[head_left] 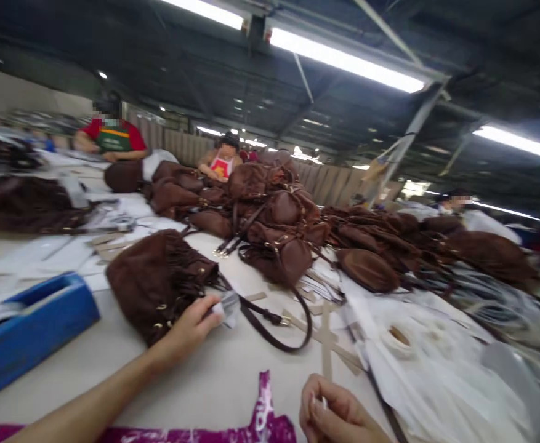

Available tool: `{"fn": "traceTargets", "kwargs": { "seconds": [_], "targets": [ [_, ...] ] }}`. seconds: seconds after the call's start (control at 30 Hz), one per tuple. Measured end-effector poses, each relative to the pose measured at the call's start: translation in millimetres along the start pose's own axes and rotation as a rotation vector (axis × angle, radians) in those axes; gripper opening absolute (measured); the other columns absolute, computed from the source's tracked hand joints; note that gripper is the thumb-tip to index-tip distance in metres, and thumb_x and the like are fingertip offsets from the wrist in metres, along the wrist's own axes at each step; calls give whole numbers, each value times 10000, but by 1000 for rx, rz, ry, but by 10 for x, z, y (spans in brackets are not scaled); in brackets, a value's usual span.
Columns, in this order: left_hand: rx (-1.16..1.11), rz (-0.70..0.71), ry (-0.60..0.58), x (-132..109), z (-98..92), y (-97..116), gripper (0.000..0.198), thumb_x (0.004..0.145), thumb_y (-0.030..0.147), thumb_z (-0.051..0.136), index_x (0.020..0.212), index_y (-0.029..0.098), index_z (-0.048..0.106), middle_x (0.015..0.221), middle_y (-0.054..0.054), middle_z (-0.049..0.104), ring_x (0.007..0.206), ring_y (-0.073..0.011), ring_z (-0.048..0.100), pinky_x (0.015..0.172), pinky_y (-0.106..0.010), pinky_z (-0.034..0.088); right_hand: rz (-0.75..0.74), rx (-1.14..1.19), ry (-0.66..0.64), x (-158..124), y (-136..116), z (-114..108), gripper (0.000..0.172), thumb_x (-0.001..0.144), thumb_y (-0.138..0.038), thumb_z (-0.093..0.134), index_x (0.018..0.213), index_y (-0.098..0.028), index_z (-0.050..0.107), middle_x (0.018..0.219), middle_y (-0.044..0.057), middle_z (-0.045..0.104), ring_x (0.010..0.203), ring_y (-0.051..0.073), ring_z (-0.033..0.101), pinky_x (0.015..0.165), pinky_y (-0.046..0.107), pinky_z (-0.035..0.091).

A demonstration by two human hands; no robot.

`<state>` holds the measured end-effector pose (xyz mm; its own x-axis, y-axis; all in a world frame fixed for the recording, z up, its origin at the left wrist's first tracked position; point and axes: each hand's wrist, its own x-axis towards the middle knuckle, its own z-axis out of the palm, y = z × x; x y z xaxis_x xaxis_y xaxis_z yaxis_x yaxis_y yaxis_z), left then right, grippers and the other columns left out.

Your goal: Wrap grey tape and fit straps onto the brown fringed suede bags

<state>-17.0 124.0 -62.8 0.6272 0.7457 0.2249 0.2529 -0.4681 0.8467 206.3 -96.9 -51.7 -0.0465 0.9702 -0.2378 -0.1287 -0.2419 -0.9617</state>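
A dark brown drawstring bag [147, 283] lies tilted on the white table in front of me. Across its front edge reaches my left hand [200, 320], fingers closed on a crumpled piece of whitish wrapping [230, 309] beside the bag. From there a dark brown strap [270, 341] with a metal buckle loops out over the table. My right hand [332, 409] is low at the front, thumb and fingers pinched together. A small white bit shows between them, too little to name.
A blue tape dispenser [43, 332] stands at the left. Purple printed plastic [263, 424] lies along the front edge. More brown bags [279, 209] are heaped behind. At right are white plastic sheets [417, 369] and a tape roll [396, 338]. Co-workers [112, 138] sit across the table.
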Motion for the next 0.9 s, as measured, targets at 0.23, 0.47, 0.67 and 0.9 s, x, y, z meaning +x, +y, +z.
{"fn": "traceTargets", "kwargs": {
  "seconds": [0.23,0.47,0.67,0.9],
  "targets": [
    [-102,-7,33,-58,23,-28,146,805,250,489,897,173,574,882,-41,579,884,-205,514,819,-304,393,-133,-272,84,1062,-35,647,497,764,-675,583,661,-197,495,526,-50,494,497,100,465,520,219,360],
    [-134,-24,30,-40,27,-73,141,789,210,484,894,180,574,878,-31,571,896,-204,504,816,-301,379,-195,-293,262,1397,77,796,494,753,-682,568,629,-217,459,465,-72,427,436,94,369,434,220,279],
    [-118,-44,45,-34,53,-106,162,796,196,490,925,177,587,924,-43,586,911,-210,503,845,-314,379,-236,-338,386,1470,132,854,480,771,-674,549,629,-224,457,481,-70,415,452,108,381,443,229,299],
    [-92,-23,37,-33,55,-108,162,812,194,473,925,173,586,937,-51,596,916,-214,500,863,-331,383,-238,-415,446,1557,171,857,477,801,-657,508,597,-232,435,462,-67,394,432,111,365,424,245,287]
  ]
}}
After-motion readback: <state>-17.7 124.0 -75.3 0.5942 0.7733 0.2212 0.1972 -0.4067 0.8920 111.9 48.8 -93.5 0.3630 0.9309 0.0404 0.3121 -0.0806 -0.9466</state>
